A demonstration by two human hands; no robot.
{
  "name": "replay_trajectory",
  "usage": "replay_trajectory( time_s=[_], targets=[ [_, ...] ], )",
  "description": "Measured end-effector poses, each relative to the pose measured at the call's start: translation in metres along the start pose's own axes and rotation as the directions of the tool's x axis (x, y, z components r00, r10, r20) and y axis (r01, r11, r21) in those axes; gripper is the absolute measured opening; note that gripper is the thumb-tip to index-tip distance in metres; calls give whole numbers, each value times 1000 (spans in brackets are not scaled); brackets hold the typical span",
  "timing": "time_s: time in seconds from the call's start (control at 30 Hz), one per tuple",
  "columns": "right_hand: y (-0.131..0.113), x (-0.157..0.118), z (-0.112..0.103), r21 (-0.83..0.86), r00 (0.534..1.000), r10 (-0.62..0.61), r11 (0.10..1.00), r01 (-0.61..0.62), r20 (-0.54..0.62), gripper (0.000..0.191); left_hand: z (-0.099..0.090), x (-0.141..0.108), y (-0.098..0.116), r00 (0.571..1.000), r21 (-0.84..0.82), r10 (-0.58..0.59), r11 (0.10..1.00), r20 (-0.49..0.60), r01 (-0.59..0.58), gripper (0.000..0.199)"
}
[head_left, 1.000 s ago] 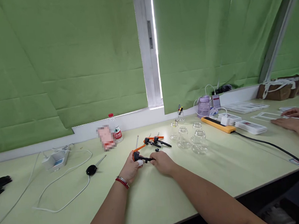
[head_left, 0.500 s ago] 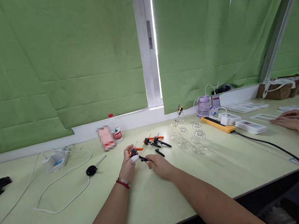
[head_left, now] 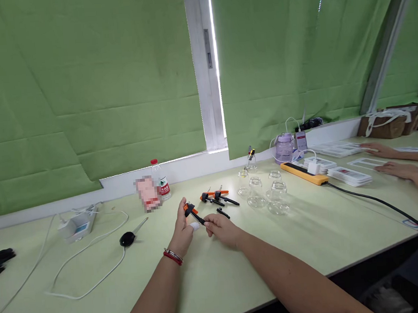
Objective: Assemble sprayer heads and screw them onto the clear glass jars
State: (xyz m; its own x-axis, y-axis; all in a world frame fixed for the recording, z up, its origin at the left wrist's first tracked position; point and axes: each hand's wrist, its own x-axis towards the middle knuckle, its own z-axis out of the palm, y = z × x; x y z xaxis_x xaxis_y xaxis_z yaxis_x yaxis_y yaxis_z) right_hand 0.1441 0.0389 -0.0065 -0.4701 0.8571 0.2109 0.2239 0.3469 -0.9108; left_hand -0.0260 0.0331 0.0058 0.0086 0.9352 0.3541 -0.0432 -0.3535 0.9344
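My right hand [head_left: 223, 229] is closed on the black lower end of what looks like an orange-and-black drawing compass [head_left: 191, 210]. The tool slants up and left from those fingers. Its orange top lies against or just in front of the fingers of my left hand [head_left: 182, 230]. That hand is open, with the forefinger stretched up and the thumb, in a white cover, apart from the tool. Beyond my hands lie two similar orange-and-black compasses [head_left: 214, 197] with metal points and black pen-like legs. A short black piece, perhaps a pen cap [head_left: 223, 213], lies just in front of them.
Several glass jars [head_left: 257, 198] stand to the right, near an orange power strip [head_left: 305, 174]. Behind my hands is a water bottle [head_left: 164, 186]. A white cable [head_left: 94, 250] loops across the left. At the far right, another person's hands [head_left: 398, 167] rest by white sheets.
My left thumb and fingers have spread away from the compass, and its orange part has turned. My right hand stays on the black end. The other person's far hand has moved left onto the stack.
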Motion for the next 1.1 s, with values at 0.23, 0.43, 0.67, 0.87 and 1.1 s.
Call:
replay_trajectory(
  time_s=[0.23,0.43,0.67,0.87,1.1],
  targets=[
    [9,5,0,113,999,51,992,-50,0,21,-5,3,-7,1000,88,11,996,23,-13,72],
    [10,6,0,146,999,35,989,-35,5,22,-5,5,-10,999,166,39,985,14,-40,53],
    [10,4,-1,206,999,-32,978,25,27,33,-6,6,-11,998,240,54,969,24,-59,49],
    [18,7,-1,272,993,-89,960,67,71,36,-6,6,-12,997,313,70,946,41,-80,52],
    [18,7,-1,290,993,-100,954,77,65,34,-6,6,-13,994,368,93,924,53,-106,53]
  ],
)
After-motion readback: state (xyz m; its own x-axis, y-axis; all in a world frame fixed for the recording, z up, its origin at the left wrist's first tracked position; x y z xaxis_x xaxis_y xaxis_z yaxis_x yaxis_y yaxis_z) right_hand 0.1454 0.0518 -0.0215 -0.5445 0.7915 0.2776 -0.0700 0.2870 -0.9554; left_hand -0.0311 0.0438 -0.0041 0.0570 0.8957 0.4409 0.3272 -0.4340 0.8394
